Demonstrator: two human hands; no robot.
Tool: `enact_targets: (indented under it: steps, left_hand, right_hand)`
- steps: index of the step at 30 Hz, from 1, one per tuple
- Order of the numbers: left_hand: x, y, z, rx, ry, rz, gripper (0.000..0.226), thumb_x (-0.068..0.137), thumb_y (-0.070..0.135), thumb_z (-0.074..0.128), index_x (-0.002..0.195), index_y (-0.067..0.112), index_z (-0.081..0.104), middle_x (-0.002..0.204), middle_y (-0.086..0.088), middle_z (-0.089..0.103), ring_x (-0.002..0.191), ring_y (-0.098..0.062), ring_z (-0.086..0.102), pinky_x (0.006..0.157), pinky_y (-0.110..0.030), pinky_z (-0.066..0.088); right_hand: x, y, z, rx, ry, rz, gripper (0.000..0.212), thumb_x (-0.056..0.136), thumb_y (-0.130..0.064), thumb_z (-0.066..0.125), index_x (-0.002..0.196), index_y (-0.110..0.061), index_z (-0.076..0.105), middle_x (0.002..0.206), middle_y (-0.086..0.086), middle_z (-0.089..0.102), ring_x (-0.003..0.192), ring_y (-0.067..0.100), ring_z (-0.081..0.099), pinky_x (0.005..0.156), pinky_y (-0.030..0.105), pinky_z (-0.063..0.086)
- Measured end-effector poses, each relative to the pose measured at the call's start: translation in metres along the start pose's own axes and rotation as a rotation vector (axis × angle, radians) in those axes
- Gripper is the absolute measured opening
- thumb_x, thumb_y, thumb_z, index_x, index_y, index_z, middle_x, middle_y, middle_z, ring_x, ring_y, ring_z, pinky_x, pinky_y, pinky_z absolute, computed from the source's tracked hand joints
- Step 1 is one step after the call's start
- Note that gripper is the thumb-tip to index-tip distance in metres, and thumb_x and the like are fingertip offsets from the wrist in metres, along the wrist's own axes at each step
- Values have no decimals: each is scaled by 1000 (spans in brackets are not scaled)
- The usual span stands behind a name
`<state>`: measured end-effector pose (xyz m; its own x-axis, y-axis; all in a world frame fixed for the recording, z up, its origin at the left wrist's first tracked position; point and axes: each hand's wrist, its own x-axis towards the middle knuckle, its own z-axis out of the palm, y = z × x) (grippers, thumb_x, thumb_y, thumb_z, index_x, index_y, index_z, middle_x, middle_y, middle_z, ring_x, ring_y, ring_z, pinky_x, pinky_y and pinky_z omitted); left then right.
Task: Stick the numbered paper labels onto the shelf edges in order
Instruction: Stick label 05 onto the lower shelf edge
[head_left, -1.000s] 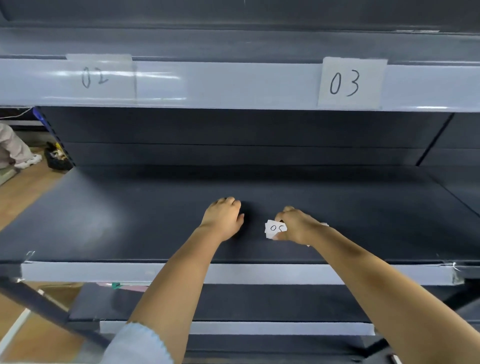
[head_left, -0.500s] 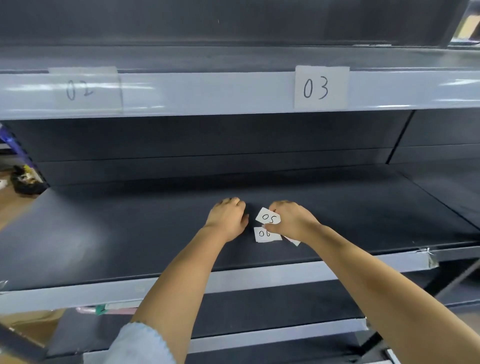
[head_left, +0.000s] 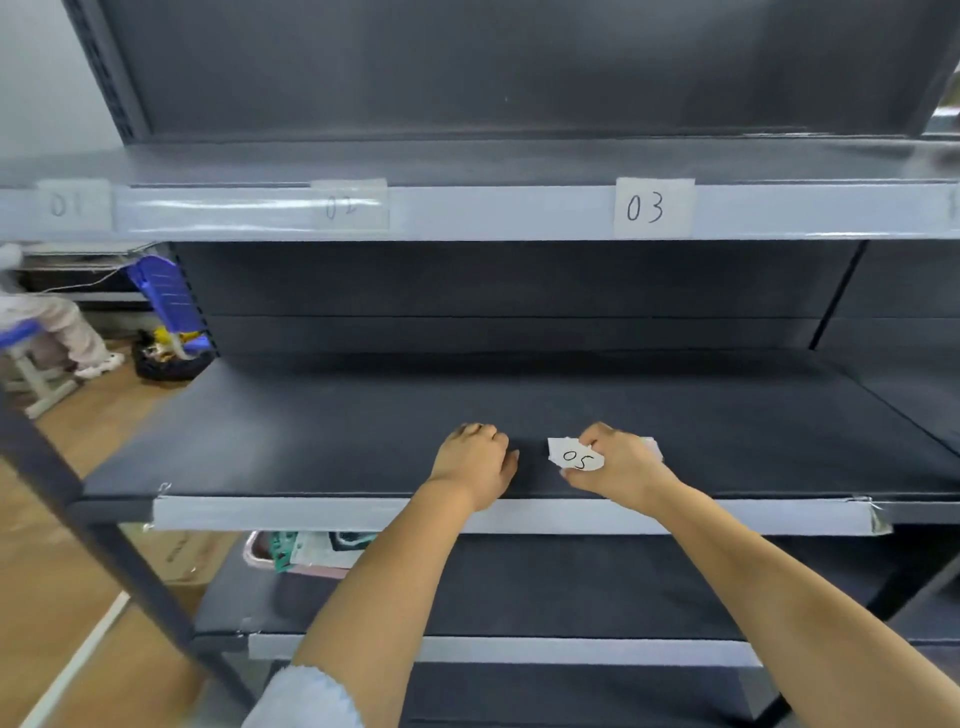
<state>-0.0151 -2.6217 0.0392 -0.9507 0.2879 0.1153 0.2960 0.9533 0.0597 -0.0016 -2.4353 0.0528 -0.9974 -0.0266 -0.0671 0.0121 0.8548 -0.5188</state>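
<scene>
Label "05" (head_left: 575, 457), a small white slip with handwritten digits, is pinched in the curled fingers of the right hand (head_left: 621, 465) just above the dark middle shelf (head_left: 311, 431), near its front. A further bit of white paper (head_left: 652, 446) is seen behind the same hand, though whether it is held or lying on the shelf cannot be told. The left hand (head_left: 475, 465) is rested on the shelf just beside the right, knuckles up and fingers curled under, with nothing seen in it. On the pale front edge of the upper shelf (head_left: 493, 213) three labels are already stuck: "01" (head_left: 67, 205) at the far left, "02" (head_left: 345, 207) towards the middle (both faint under glare and a glossy strip) and "03" (head_left: 652, 207) further right, plainly legible. The pale edge of the middle shelf (head_left: 322, 512), crossed by both forearms, is seen to carry no label on its visible length. A lower shelf (head_left: 519, 587) is seen beneath, with a pink tray (head_left: 260, 558) of packets at its left end. To the left of the shelving a wooden floor (head_left: 47, 561), a blue crate (head_left: 166, 291) and part of a seated person (head_left: 57, 322) are visible.
</scene>
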Motion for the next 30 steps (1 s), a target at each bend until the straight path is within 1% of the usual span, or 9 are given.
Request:
enact_targets:
  steps: [3, 5, 8, 11, 15, 18, 21, 24, 30]
  left_hand:
    - [-34, -10, -4, 17, -12, -53, 41, 101, 33, 30, 119, 5, 54, 127, -8, 53, 123, -26, 43, 106, -33, 29]
    - [-57, -18, -7, 19, -32, -78, 41, 100, 32, 31, 120, 5, 54, 127, -8, 53, 123, -26, 43, 106, -32, 29]
    - [-85, -37, -10, 21, -36, -139, 40, 100, 31, 32, 119, 5, 56, 126, -9, 55, 120, -26, 46, 103, -32, 32]
    - [-101, -57, -15, 36, -32, -197, 40, 100, 31, 32, 121, 6, 54, 128, -9, 54, 121, -26, 45, 104, -32, 31]
    - [-114, -81, -19, 54, -15, -210, 40, 99, 31, 32, 122, 7, 53, 129, -9, 54, 122, -25, 45, 104, -32, 31]
    - [-122, -103, -20, 58, -12, -198, 39, 99, 31, 33, 123, 7, 53, 129, -9, 54, 122, -25, 46, 105, -33, 31]
    - [-128, -132, -21, 69, -9, -184, 39, 99, 31, 32, 123, 7, 53, 129, -9, 54, 121, -26, 46, 104, -33, 32]
    - [-134, -174, -24, 62, 6, -171, 39, 99, 31, 32, 121, 7, 54, 128, -9, 54, 121, -26, 46, 102, -33, 33]
    - [-153, -273, -19, 30, -15, -184, 37, 98, 29, 34, 118, 7, 54, 124, -10, 55, 120, -27, 46, 100, -33, 35]
  right_hand:
    - [-17, -12, 10, 35, -2, -51, 43, 82, -37, 66, 118, -19, 49, 102, -7, 54, 94, 16, 50, 70, 25, 41]
    - [-25, -25, 18, 85, -17, -62, 39, 82, -32, 67, 115, -17, 51, 101, -5, 57, 91, 15, 51, 75, 27, 42]
    - [-36, -48, 33, 160, -46, -94, 33, 79, -25, 69, 107, -16, 55, 93, -2, 61, 82, 16, 55, 68, 27, 44]
    - [-44, -70, 45, 158, -68, -167, 35, 78, -25, 70, 107, -17, 53, 103, 1, 61, 91, 19, 57, 71, 27, 45]
    - [-46, -100, 55, 195, -92, -208, 36, 78, -26, 69, 109, -19, 54, 108, 1, 61, 89, 20, 58, 65, 23, 43]
    - [-44, -126, 65, 201, -84, -227, 35, 78, -26, 70, 109, -18, 56, 107, 1, 62, 89, 20, 59, 67, 25, 45]
    - [-41, -154, 81, 192, -70, -245, 36, 77, -25, 72, 108, -17, 56, 108, 2, 62, 95, 20, 59, 74, 29, 49]
    - [-36, -191, 106, 220, -54, -225, 36, 78, -23, 72, 109, -16, 56, 110, 3, 61, 99, 19, 58, 79, 29, 49]
    - [-28, -263, 158, 270, -46, -162, 39, 76, -21, 76, 108, -16, 56, 106, 1, 63, 93, 16, 57, 74, 26, 47]
